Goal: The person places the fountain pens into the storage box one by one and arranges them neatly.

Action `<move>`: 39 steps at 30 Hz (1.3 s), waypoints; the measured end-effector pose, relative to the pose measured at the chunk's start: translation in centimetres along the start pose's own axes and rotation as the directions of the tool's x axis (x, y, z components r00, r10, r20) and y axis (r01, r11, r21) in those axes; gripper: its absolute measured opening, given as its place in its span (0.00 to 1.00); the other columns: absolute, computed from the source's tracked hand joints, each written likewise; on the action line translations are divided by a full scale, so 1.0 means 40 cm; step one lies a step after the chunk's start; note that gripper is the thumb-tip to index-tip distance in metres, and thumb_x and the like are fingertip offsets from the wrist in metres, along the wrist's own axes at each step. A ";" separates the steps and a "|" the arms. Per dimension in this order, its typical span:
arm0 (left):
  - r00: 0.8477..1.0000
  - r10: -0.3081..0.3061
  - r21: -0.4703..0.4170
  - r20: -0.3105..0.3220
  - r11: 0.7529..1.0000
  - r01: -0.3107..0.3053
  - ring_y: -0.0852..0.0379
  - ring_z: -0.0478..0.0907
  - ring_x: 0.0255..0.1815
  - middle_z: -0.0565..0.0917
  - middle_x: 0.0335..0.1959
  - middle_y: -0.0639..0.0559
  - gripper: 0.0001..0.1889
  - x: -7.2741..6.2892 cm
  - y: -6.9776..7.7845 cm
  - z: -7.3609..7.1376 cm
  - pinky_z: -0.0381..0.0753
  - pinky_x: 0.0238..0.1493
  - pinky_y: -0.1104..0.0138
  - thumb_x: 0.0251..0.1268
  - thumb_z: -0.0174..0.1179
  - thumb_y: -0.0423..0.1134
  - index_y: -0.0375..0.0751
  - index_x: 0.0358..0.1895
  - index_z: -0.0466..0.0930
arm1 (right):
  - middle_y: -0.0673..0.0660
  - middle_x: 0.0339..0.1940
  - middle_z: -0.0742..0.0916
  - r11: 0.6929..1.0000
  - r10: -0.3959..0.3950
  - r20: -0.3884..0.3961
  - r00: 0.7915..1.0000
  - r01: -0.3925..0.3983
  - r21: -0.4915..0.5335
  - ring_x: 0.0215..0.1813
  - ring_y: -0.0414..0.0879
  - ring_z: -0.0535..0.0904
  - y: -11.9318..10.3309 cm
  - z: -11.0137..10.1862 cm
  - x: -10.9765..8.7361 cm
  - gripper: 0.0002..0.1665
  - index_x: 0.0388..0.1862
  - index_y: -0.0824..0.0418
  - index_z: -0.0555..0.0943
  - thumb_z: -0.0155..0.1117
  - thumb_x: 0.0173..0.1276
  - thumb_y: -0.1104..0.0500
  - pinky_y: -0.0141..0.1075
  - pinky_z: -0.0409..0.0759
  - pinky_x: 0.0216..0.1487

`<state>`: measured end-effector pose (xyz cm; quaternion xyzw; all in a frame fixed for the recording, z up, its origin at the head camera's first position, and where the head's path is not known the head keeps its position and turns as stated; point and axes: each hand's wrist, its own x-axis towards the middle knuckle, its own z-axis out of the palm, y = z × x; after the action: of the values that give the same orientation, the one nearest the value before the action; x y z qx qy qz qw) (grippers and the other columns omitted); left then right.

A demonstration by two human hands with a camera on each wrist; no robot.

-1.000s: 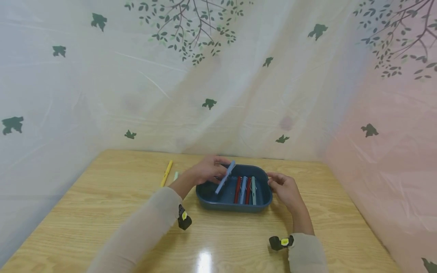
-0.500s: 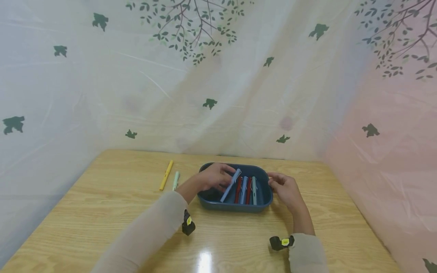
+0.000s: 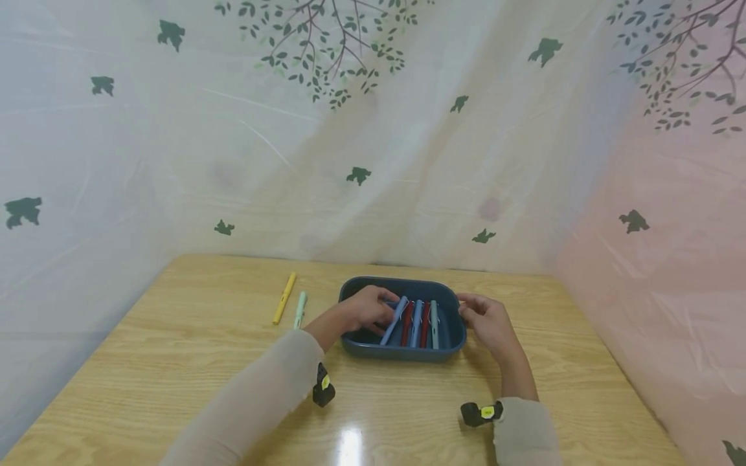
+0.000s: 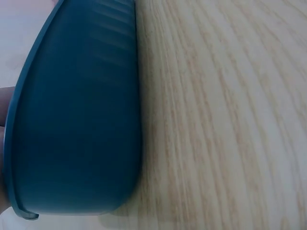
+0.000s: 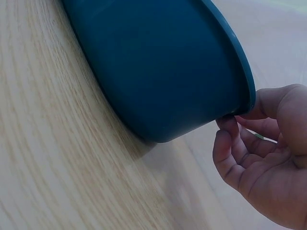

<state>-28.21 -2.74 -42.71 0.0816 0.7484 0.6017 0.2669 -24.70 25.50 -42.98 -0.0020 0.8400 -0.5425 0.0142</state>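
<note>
A dark blue tray (image 3: 402,353) stands on the table. My left hand (image 3: 367,309) reaches inside it and holds a light blue pen (image 3: 394,321), which lies slanted at the left of a row of pens. That row has a red pen (image 3: 406,325), a second blue pen (image 3: 416,325), another red one and a grey-green pen (image 3: 434,325). At the tray's right end my right hand (image 3: 488,325) pinches the rim; the right wrist view shows the thumb at the rim (image 5: 248,81) and curled fingers below it. In the left wrist view the tray wall hides most of the left hand.
Left of the tray a yellow pen (image 3: 284,298) and a mint green pen (image 3: 300,309) lie on the wooden table (image 3: 402,408). The left sleeve passes close to the mint pen. A patterned curtain (image 3: 291,162) hangs behind the table.
The left hand has lowered the blue pen into the tray, moving it right beside the row of pens. The mint pen shows more from behind the arm. The right hand has stayed at the rim.
</note>
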 end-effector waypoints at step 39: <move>0.994 -0.035 0.138 -0.104 0.989 0.049 0.49 0.85 0.40 0.82 0.46 0.41 0.30 0.003 0.005 0.049 0.90 0.35 0.62 0.54 0.70 0.18 0.29 0.63 0.77 | 0.63 0.53 0.83 1.000 0.024 0.006 1.000 -0.024 0.004 0.55 0.52 0.81 0.003 -0.003 0.004 0.20 0.68 0.62 0.79 0.51 0.81 0.63 0.38 0.86 0.54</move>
<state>-27.39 -0.97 -42.81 0.0539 0.8029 0.5453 0.2348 -24.86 25.67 -43.05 0.0066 0.8386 -0.5442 0.0231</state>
